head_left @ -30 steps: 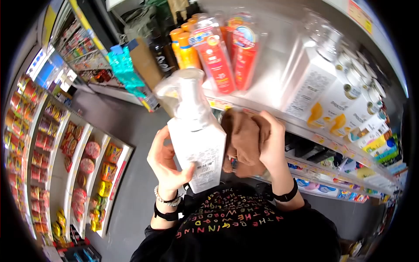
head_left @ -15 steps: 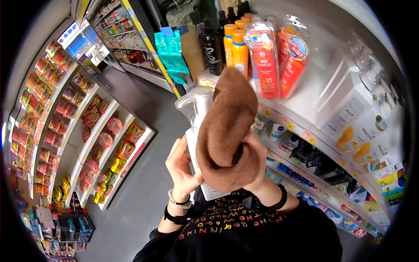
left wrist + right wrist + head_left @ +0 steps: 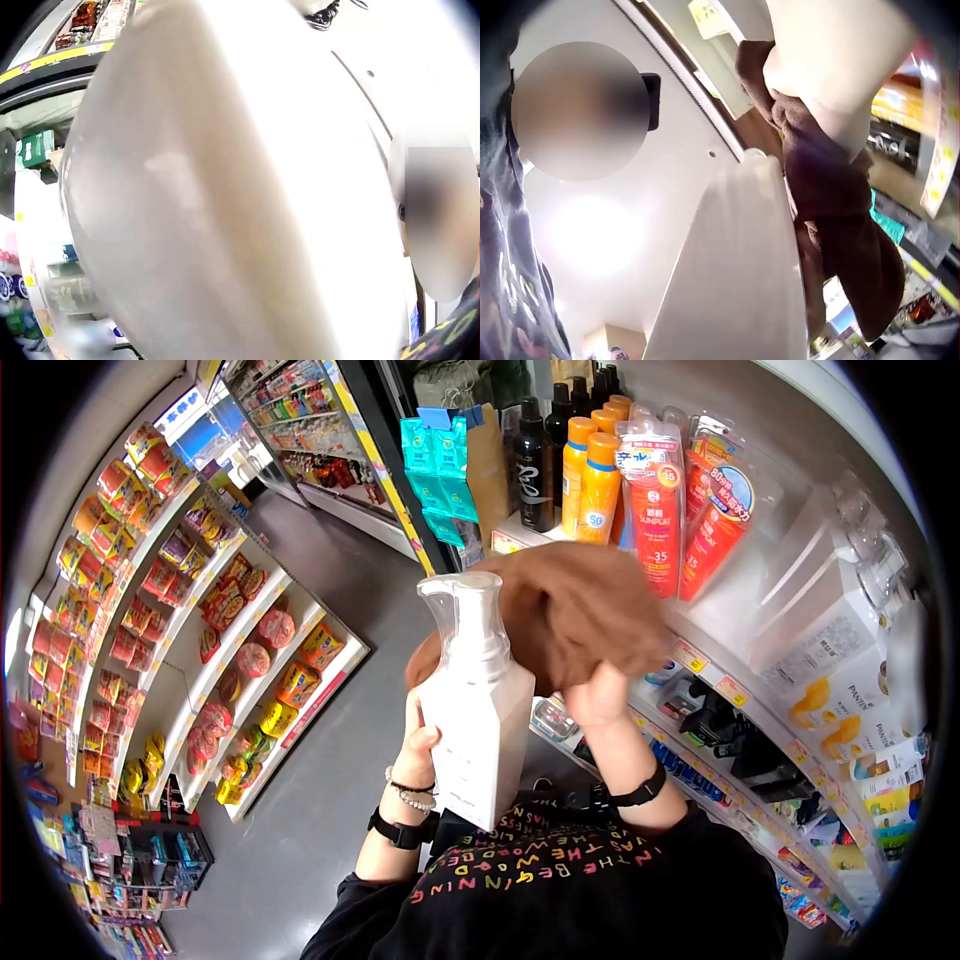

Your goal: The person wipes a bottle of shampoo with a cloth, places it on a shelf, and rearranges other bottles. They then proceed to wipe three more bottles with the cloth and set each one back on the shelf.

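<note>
A white pump bottle (image 3: 478, 735) stands upright before the chest, with a clear cover over its pump head. My left hand (image 3: 415, 755) grips it from the left side, thumb on the near face and the other fingers hidden behind. Beyond the bottle's neck, my right hand (image 3: 600, 698) holds a brown cloth (image 3: 590, 605) that spreads behind the pump and out to the right. The bottle (image 3: 187, 187) fills most of the left wrist view. In the right wrist view, the cloth (image 3: 832, 180) hangs in folds from the hand, alongside the bottle (image 3: 731, 262).
On the shelf ahead stand orange spray bottles (image 3: 598, 485), red sunscreen packs (image 3: 657, 520) and black spray bottles (image 3: 533, 470). White boxed pump bottles (image 3: 830, 630) line the right side. Teal packets (image 3: 437, 460) hang at the shelf's end. A noodle rack (image 3: 215, 635) stands left across the aisle.
The brown cloth went from the bottle's right side across its front, and now lies behind its neck. The left hand keeps holding the bottle. The head view has shifted left.
</note>
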A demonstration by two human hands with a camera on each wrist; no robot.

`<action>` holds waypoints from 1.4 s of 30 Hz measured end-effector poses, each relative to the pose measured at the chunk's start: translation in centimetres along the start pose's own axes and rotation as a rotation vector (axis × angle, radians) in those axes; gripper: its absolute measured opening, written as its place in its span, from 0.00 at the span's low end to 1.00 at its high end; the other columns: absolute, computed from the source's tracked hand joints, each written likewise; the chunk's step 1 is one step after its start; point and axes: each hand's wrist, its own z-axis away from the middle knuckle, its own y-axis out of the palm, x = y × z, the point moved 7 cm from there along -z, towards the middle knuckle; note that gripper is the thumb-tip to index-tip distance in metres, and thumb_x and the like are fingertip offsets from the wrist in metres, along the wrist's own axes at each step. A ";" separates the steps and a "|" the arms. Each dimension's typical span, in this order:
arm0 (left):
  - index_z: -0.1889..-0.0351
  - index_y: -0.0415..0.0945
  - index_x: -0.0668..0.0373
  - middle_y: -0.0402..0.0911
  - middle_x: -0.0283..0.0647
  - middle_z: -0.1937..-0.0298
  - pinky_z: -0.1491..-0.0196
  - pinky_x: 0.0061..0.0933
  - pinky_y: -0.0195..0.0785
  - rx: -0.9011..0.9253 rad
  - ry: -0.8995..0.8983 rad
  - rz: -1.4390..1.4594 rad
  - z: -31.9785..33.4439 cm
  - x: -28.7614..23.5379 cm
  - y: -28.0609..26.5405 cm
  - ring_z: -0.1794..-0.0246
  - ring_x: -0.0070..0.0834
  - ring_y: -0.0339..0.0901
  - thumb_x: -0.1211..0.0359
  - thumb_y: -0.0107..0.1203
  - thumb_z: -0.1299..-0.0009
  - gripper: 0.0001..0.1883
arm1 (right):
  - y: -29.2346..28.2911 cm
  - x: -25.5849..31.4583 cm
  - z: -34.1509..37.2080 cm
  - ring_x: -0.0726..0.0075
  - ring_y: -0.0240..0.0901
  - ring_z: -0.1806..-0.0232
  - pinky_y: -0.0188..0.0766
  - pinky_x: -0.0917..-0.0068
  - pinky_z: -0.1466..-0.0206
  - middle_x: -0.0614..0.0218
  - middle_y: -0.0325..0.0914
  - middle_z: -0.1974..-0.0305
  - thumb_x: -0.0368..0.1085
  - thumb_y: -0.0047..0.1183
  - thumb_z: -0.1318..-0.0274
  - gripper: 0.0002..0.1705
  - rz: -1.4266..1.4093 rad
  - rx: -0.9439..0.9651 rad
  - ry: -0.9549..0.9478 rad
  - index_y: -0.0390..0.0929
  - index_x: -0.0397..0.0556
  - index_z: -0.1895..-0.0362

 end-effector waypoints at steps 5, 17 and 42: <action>0.45 0.68 0.74 0.73 0.40 0.50 0.48 0.26 0.65 -0.016 0.193 -0.276 -0.7 -3.2 2.0 0.50 0.25 0.73 0.47 0.63 0.49 0.42 | 4.0 3.6 -0.1 0.77 0.59 0.42 0.56 0.74 0.39 0.64 0.65 0.43 0.36 0.60 0.56 0.31 0.926 0.203 -0.107 0.66 0.42 0.45; 0.41 0.62 0.75 0.74 0.44 0.47 0.44 0.27 0.64 -0.251 0.479 -0.223 -1.9 -5.8 0.1 0.48 0.26 0.73 0.64 0.59 0.38 0.32 | -1.5 -1.3 4.5 0.69 0.66 0.45 0.62 0.73 0.42 0.63 0.69 0.46 0.36 0.63 0.55 0.37 0.467 -0.179 0.332 0.62 0.44 0.40; 0.38 0.59 0.68 0.70 0.42 0.43 0.44 0.28 0.62 0.350 -0.055 -0.237 -1.6 1.9 4.4 0.45 0.26 0.68 0.54 0.66 0.47 0.44 | 2.3 4.1 0.9 0.61 0.59 0.40 0.56 0.66 0.35 0.62 0.63 0.42 0.40 0.73 0.77 0.54 0.719 0.378 0.113 0.61 0.43 0.39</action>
